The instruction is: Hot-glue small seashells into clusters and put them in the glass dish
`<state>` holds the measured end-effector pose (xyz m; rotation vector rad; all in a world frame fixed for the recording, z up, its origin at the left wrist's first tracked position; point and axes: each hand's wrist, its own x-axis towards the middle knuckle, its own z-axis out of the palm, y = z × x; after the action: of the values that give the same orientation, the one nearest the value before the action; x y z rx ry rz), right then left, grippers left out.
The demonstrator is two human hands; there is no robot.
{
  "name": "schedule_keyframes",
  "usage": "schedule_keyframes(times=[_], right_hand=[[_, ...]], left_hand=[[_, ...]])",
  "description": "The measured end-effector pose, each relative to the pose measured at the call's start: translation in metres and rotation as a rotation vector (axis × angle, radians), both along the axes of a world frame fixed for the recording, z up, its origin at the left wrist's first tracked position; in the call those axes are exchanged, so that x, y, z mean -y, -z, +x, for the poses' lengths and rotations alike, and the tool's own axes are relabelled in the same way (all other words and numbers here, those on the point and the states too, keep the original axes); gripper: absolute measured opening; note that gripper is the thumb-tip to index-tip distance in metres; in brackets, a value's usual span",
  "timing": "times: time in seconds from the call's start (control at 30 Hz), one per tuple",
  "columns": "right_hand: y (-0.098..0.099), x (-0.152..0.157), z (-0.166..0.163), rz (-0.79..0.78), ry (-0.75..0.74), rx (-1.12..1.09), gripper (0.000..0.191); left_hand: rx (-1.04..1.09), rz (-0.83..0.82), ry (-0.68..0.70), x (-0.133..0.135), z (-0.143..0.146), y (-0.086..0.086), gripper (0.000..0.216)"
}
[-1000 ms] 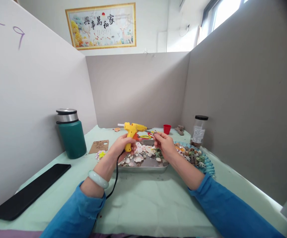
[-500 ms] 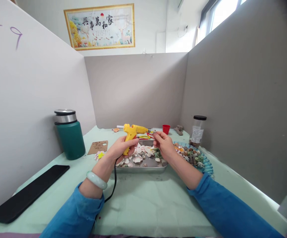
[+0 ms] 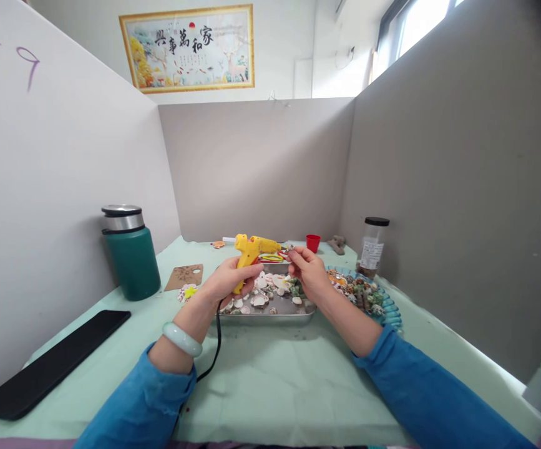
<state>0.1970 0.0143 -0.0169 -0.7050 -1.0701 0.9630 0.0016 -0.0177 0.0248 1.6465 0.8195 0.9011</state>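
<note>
My left hand (image 3: 233,279) is wrapped round the handle of a yellow hot glue gun (image 3: 257,244), its black cord (image 3: 216,343) hanging down past my wrist. The gun's nozzle points right, at the fingertips of my right hand (image 3: 308,269). Those fingers pinch a small speckled, shell-like piece (image 3: 291,249), mostly covered by them. Whether nozzle and piece touch, I cannot tell. Under both hands lies a metal tray (image 3: 270,320) with many pale shells (image 3: 259,300) in it. To the right, a blue scalloped plate (image 3: 393,317) holds small, mixed-colour shells (image 3: 362,295).
A green bottle (image 3: 132,262) and a black flat pad (image 3: 55,365) are at left. Near the tray are a brown card (image 3: 184,277) and a yellow-centred shell flower (image 3: 188,292). Behind stand a red cup (image 3: 313,243) and a black-lidded jar (image 3: 373,247). Partition walls enclose the table.
The glue gun has shifted very slightly to the right in my left hand. My right hand keeps its pinch in nearly the same place.
</note>
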Motion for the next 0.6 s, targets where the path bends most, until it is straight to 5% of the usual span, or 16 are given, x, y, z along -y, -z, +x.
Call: schedule_keyframes(times=[0.6], right_hand=[[0.003, -0.004, 0.002, -0.003, 0.003, 0.012, 0.028]], left_hand=[[-0.185, 0.020, -0.060, 0.009, -0.002, -0.011, 0.031]])
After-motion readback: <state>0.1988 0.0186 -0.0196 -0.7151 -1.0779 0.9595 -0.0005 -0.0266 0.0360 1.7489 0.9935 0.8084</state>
